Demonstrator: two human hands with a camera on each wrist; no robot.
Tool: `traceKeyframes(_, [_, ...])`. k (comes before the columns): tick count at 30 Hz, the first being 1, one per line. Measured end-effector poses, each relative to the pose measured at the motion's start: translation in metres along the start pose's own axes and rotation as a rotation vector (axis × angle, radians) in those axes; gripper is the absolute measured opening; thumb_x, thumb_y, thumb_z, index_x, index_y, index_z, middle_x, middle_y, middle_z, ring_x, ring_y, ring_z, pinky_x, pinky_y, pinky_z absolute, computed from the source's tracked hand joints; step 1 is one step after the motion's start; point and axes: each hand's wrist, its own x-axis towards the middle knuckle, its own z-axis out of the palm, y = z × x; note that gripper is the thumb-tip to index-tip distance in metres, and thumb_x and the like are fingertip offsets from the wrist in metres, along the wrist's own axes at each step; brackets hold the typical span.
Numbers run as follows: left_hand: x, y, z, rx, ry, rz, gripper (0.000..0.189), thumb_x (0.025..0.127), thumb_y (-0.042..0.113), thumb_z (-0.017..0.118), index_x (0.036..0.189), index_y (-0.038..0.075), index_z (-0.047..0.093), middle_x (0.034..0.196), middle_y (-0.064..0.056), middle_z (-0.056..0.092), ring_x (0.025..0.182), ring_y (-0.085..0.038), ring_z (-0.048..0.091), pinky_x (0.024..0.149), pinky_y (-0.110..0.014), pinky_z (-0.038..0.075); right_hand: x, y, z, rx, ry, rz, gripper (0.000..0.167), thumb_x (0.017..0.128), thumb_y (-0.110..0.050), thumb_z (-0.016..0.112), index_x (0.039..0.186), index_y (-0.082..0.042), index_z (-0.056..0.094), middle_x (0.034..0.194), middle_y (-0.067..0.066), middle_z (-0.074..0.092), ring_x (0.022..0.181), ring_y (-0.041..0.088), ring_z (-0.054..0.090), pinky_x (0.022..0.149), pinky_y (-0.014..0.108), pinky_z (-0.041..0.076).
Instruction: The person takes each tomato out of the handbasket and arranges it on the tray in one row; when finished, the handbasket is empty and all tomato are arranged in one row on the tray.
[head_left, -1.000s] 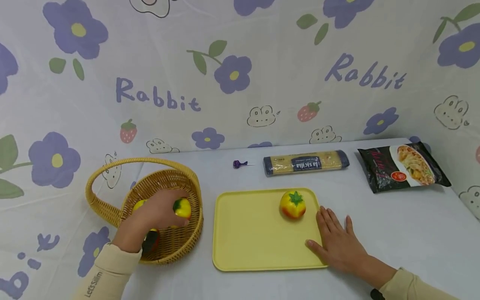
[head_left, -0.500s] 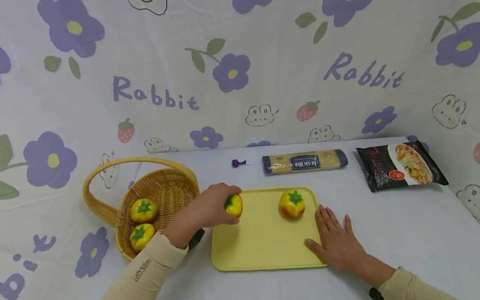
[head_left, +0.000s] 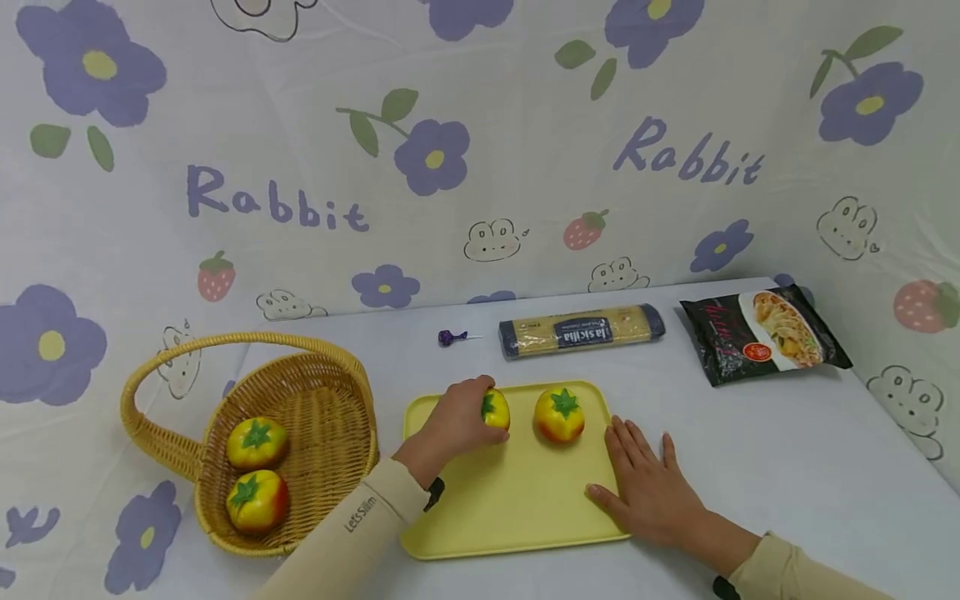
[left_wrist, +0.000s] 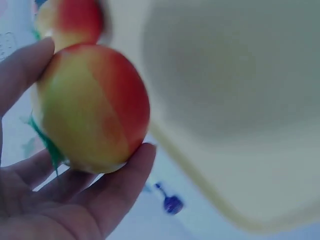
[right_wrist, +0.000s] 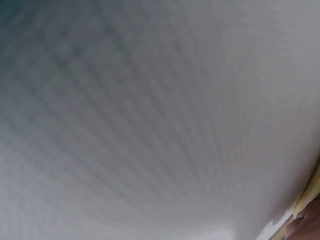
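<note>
My left hand [head_left: 456,425] holds a yellow-and-red toy persimmon [left_wrist: 92,110] with a green leafy top, thumb on one side and fingers on the other. It is over the back left part of the yellow tray [head_left: 517,508]. Just right of it, a second persimmon [head_left: 558,418] sits on the tray. My right hand [head_left: 651,487] lies flat with spread fingers at the tray's right edge, holding nothing. To the left, a wicker basket [head_left: 330,442] with a tall handle contains two more persimmons, one [head_left: 257,442] behind the other [head_left: 257,502].
Behind the tray lie a purple-wrapped lollipop [head_left: 452,337] and a pack of spaghetti [head_left: 583,331]. A black food bag [head_left: 765,333] rests at the back right. White patterned cloth [head_left: 495,183] rises behind the table. The right wrist view is mostly blurred white cloth.
My left hand has lifted a persimmon out of the basket and carried it right, over the tray beside the other one. My right hand stays at the tray's edge. The head view has shifted slightly.
</note>
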Motion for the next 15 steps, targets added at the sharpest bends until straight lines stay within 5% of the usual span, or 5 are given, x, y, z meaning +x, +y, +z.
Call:
traceKeyframes(7, [0.01,0.0,0.023,-0.03,0.019,-0.03,0.073,0.076,0.028,0.08,0.138,0.009,0.048,0.128,-0.016,0.047,0.105,-0.027,0.054,0.099,-0.039,0.047,0.0,0.001,0.0,0.014,-0.001,-0.01,0.091,0.092,-0.068,0.036,0.152,-0.001,0.02,0.161,0.016,0.012,0.147,0.037,0.012,0.11,0.07,0.0])
traceKeyframes(15, [0.014,0.003,0.031,-0.027,0.016,-0.033,0.074,0.079,0.03,0.078,0.143,0.014,0.045,0.127,-0.013,0.045,0.105,-0.024,0.052,0.101,-0.037,0.046,0.0,0.001,0.001,0.004,-0.002,-0.004,0.093,0.091,-0.07,0.035,0.152,-0.002,0.019,0.161,0.015,0.011,0.148,0.036,0.012,0.11,0.07,0.0])
